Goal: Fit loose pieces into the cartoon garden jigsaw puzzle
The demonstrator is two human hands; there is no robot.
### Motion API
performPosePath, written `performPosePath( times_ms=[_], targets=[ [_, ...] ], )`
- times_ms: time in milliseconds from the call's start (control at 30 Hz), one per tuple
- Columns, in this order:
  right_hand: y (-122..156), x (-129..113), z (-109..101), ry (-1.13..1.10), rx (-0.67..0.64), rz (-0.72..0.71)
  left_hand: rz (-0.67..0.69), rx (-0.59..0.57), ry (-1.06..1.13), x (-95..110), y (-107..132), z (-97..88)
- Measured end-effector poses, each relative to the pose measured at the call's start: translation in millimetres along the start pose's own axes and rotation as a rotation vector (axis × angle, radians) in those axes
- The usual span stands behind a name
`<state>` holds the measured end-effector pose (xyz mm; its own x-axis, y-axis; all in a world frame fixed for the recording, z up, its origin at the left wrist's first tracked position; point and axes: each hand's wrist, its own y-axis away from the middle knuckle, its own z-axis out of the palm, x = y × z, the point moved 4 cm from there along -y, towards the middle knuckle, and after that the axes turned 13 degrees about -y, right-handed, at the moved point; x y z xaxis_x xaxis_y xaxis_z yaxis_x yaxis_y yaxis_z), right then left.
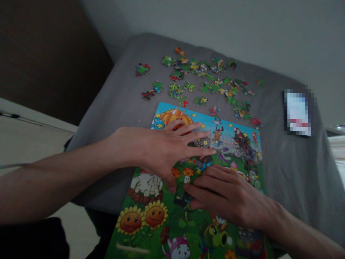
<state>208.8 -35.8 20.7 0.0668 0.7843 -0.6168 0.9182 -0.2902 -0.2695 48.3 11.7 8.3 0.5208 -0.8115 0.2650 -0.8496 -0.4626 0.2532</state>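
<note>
A jigsaw puzzle board (153,219) with cartoon sunflowers, a crowned pumpkin and a blue top edge lies in front of me, tilted in the view. Much of its picture is filled in. My left hand (164,145) rests palm down across its upper left part, fingers spread and thumb apart. Lower and to the right, my right hand (226,194) bends over the board's middle. Its fingers are drawn close together, their tips by the small orange-capped mushrooms (188,174). Whatever lies under those fingertips is hidden. Both hands cover part of the picture.
Loose jigsaw pieces (215,86) are scattered on the grey cloth (113,108) beyond the board, several overlapping. A few pieces (148,94) lie apart at the left. A phone (298,113), blurred out, lies at the right. A pale wall stands behind.
</note>
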Motion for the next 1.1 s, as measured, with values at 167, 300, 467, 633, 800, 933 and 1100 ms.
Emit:
performPosePath(
  times_ms=[167,300,467,633,800,933,1100],
  targets=[
    [-0.3,0.4,-1.2,-0.050,-0.006,0.020,-0.001,0.006,0.013,-0.9,0.3,-0.1],
    [0.5,-0.7,-3.5,-0.082,-0.024,0.031,-0.001,0.019,0.016,-1.0,0.1,-1.0],
    [6.0,0.5,-3.5,-0.151,-0.029,0.022,-0.005,0.031,0.026,-1.8,-0.1,-1.0],
    [10.5,3.9,-0.5,-0.208,-0.017,0.035,0.004,0.051,0.010,-2.2,0.6,0.1],
    [11.0,6.2,-0.3,-0.320,0.029,0.092,-0.003,0.050,0.017,-2.7,0.6,1.1],
    [9.7,5.1,-7.5,-0.476,0.106,0.162,-0.006,0.043,0.016,-3.7,1.0,1.9],
    [11.4,3.3,-9.6,-0.456,0.082,0.207,0.005,0.034,-0.008,-2.9,0.9,-0.6]
  ],
)
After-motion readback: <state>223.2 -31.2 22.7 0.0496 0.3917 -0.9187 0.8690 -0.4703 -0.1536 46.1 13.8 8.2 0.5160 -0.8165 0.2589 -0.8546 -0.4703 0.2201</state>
